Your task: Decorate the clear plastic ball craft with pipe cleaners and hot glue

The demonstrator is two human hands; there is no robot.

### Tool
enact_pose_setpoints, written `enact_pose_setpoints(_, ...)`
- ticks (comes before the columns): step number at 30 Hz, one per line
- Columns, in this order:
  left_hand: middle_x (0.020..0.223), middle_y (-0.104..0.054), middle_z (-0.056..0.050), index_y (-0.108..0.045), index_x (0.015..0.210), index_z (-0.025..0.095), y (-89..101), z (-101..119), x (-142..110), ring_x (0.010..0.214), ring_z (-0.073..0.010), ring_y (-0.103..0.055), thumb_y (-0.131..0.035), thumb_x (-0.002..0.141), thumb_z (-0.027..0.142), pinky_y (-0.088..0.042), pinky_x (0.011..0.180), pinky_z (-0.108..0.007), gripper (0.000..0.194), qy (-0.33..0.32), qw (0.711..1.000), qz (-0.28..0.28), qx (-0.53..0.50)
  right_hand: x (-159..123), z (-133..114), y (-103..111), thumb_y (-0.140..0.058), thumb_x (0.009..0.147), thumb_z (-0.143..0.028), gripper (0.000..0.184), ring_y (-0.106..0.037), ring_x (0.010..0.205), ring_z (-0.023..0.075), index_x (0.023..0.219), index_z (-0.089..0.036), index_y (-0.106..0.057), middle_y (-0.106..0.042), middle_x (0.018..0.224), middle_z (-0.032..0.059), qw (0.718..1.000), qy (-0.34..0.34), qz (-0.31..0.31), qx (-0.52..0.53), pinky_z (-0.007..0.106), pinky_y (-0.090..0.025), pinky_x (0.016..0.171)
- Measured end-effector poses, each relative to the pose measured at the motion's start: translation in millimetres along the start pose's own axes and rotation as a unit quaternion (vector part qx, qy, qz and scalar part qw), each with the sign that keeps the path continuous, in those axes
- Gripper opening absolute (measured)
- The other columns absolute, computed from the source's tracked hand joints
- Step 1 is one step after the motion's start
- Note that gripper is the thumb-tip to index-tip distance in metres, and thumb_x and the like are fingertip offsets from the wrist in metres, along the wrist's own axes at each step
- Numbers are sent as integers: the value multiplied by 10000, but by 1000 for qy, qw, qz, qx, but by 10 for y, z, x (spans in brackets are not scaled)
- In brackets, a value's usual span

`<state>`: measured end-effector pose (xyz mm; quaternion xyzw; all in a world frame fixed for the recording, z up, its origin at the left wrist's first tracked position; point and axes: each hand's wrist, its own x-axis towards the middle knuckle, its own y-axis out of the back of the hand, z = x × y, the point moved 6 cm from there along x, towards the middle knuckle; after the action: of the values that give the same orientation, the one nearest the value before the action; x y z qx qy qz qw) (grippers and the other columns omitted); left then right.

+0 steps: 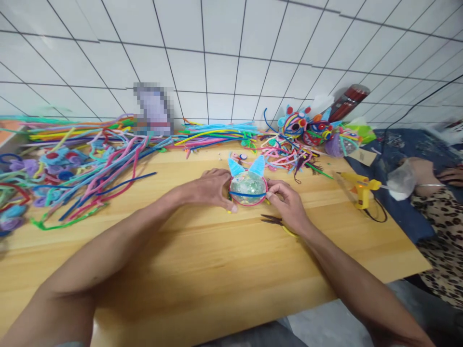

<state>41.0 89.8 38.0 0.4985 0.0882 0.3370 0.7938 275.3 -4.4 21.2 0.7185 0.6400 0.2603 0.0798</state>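
Observation:
A clear plastic ball (248, 184) with two light-blue pointed ears stands on the wooden table in front of me. Pink-red trim runs round its edge, and a dark blue pipe cleaner (247, 195) lies across its front. My left hand (211, 189) curves round the ball's left side, thumb low at the front, steadying it. At the ball's right side, the thumb and fingertips of my right hand (285, 200) pinch together at the end of the blue pipe cleaner. Dark-bladed scissors (272, 220) with a yellow handle lie partly hidden under my right wrist.
Loose pipe cleaners (104, 164) pile up on the left, and more bundles (213, 132) run along the tiled wall. Decorated balls (296, 124) stand back right. A yellow glue gun (360, 188) with a cord rests near the right edge, beside another person's arm (427, 176).

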Motion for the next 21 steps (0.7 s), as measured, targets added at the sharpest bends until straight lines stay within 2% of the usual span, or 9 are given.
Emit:
enact_pose_setpoints(1, 1161, -758, -99, -717, 1127, 237, 99, 38, -26, 1117, -356, -703, -875, 619, 774, -531, 998, -474, 756, -5, 1000, -20, 15, 1, -6, -1, -700, 926, -320, 134, -699, 1176, 261, 808, -264, -672, -762, 1165, 51, 1000, 2, 2, -2, 442, -509, 1056)
enact_pose_setpoints(2, 1167, -750, -112, -716, 1137, 231, 221, 93, -49, 1135, -358, -692, -849, 674, 773, -524, 1016, -494, 725, -7, 1000, -8, 22, 3, -13, -3, -702, 920, -316, 130, -701, 1164, 259, 804, -263, -674, -764, 1158, 49, 1000, 5, 4, -3, 435, -514, 1046)
enact_pose_setpoints(4, 1243, -716, -137, -680, 1207, 219, 457, 281, -89, 1193, -331, -664, -804, 807, 701, -519, 1053, -496, 638, -33, 996, 79, 11, 5, -30, -6, -704, 910, -304, 118, -703, 1140, 254, 802, -262, -679, -768, 1145, 47, 1000, 11, 5, -5, 426, -525, 1026)
enact_pose_setpoints(6, 1337, -675, -145, -650, 1274, 238, 523, 519, -119, 1265, -312, -627, -807, 871, 582, -505, 1101, -500, 553, -85, 985, 148, -7, 8, -51, -9, -701, 911, -298, 113, -705, 1120, 250, 805, -263, -682, -770, 1134, 45, 1000, 14, 3, -6, 423, -530, 1016)
enact_pose_setpoints(9, 1409, -639, -157, -648, 1293, 241, 301, 770, -100, 1323, -321, -599, -782, 924, 433, -491, 1126, -513, 437, -149, 977, 153, 1, 14, -81, -11, -695, 915, -298, 124, -709, 1091, 245, 797, -265, -676, -771, 1123, 42, 1000, 18, 3, -10, 415, -532, 1006)
enact_pose_setpoints(12, 1344, -671, -143, -652, 1260, 225, 48, 798, -53, 1257, -293, -626, -699, 987, 354, -507, 1082, -477, 306, -167, 975, 144, 8, 22, -97, -20, -698, 909, -300, 138, -714, 1059, 246, 781, -262, -666, -771, 1096, 44, 999, 29, 4, -16, 412, -538, 979)
enact_pose_setpoints(21, 1303, -641, -127, -606, 1189, 234, -130, 673, -55, 1242, -292, -569, -649, 981, 350, -447, 1076, -488, 243, -98, 978, 186, -16, 19, -132, -51, -696, 904, -276, 116, -714, 1056, 239, 793, -264, -663, -774, 1111, 41, 998, 60, 5, -28, 409, -538, 970)
